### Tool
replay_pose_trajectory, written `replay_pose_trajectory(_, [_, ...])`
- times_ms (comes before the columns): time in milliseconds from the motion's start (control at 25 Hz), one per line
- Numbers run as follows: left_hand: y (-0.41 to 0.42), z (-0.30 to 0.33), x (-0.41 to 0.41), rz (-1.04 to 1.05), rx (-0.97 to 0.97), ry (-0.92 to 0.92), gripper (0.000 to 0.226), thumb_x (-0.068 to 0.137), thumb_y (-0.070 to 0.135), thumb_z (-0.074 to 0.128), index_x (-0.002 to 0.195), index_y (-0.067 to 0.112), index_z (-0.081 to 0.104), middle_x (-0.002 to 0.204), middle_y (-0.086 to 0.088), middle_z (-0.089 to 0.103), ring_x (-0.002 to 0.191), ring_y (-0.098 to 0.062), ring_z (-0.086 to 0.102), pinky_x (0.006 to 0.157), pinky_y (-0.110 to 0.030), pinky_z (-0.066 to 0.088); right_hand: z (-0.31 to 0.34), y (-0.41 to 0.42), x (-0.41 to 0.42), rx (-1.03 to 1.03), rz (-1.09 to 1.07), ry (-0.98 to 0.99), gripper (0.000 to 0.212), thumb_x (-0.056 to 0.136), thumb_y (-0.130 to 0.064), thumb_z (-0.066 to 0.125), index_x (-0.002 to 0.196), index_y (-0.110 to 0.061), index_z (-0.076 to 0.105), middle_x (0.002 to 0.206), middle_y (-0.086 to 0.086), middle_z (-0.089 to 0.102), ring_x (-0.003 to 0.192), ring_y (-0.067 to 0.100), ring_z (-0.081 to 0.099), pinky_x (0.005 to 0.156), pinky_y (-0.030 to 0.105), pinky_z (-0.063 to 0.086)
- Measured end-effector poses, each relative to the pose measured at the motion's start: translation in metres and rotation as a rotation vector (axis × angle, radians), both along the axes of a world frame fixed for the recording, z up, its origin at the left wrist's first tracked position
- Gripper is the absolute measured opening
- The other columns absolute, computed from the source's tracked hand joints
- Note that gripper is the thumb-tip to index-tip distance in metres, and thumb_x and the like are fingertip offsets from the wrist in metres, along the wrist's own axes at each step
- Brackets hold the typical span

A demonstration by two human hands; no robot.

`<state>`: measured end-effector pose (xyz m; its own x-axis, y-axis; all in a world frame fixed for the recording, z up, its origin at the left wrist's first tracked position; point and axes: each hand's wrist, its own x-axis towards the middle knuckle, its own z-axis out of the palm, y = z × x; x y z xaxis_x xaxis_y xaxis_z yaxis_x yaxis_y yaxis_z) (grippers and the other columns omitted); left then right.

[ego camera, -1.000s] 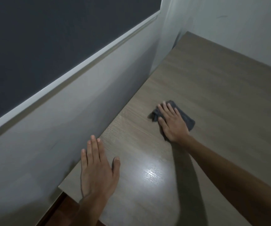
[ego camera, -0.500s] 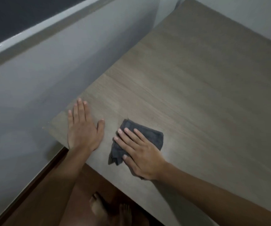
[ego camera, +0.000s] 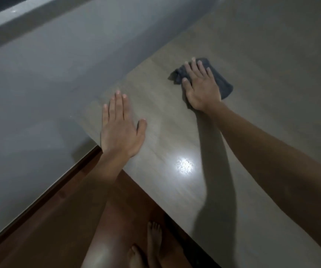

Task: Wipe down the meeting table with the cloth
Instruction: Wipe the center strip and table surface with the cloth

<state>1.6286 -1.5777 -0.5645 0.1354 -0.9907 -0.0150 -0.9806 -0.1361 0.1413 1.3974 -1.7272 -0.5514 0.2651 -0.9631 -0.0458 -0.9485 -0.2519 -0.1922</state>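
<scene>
Change: the right hand (ego camera: 202,88) and the cloth (ego camera: 221,82) have slid away from the worktop's near corner, farther along the worktop (ego camera: 262,55).
Right hand: flat, fingers spread, pressing the dark grey cloth down.
Left hand (ego camera: 120,128): flat on the near corner, fingers together.
Writing: none readable.
Surface: wood-grain worktop with a glare spot (ego camera: 184,165).
Room: grey wall (ego camera: 40,74) beside the corner; red-brown floor (ego camera: 49,219), bare feet (ego camera: 146,246).

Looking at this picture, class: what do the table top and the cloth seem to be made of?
Table top: probably wood-grain laminate, semi-gloss; faint streaked grain, and a lamp glare reflects off it.
Cloth: soft dark grey fabric, perhaps microfibre; matte, and it bunches under the right hand.
</scene>
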Motion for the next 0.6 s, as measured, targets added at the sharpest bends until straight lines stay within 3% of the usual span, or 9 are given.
replay_pose_trajectory(160, [0.007,-0.003,0.000,0.004,0.016,0.035,0.079,0.098,0.053,0.013,0.157,0.005,-0.008,0.166,-0.012,-0.013,0.153,-0.021,-0.012,0.124,-0.041,-0.006,0.000,0.042,0.006,-0.019,0.051,-0.021,0.060,0.107,-0.036,0.025,0.162,-0.013,0.019,0.170,0.010,0.013,0.157,0.025,0.009,0.127,0.039,0.003])
replay_pose_trajectory(400, [0.056,0.002,-0.016,0.019,0.006,0.048,0.075,0.101,0.048,0.019,0.157,0.005,-0.006,0.166,-0.014,-0.009,0.154,-0.024,-0.005,0.125,-0.042,-0.003,0.003,0.197,0.004,0.037,0.283,-0.015,0.061,0.107,-0.042,0.020,0.163,-0.018,0.017,0.170,0.005,0.011,0.158,0.018,0.001,0.128,0.041,0.000])
replay_pose_trajectory(600, [0.081,0.004,-0.022,0.026,0.007,0.113,0.072,0.102,0.044,0.022,0.158,0.006,-0.004,0.166,-0.011,-0.009,0.154,-0.023,-0.005,0.125,-0.040,-0.003,0.012,0.327,-0.058,0.106,0.489,0.025,0.059,0.109,-0.036,0.032,0.163,-0.020,0.016,0.171,0.000,0.008,0.158,0.019,0.000,0.128,0.047,0.005])
